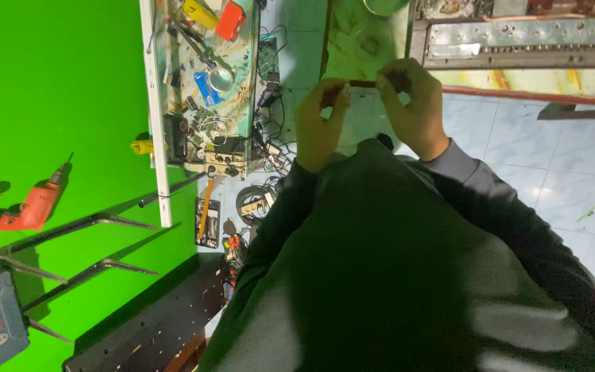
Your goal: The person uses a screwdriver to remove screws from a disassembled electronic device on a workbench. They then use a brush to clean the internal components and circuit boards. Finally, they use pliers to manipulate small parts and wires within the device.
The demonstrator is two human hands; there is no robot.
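Green wall (56,89) beside; both hands pinch a thin dark rod (363,83), left hand (319,124) and right hand (413,103) at its ends, work apparently midway.

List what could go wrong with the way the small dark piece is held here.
The left hand and right hand pinch the thin dark rod only at its ends, in mid-air above the tiled floor; a slip would likely drop it. The cluttered workbench and tangled cables nearby could swallow it.
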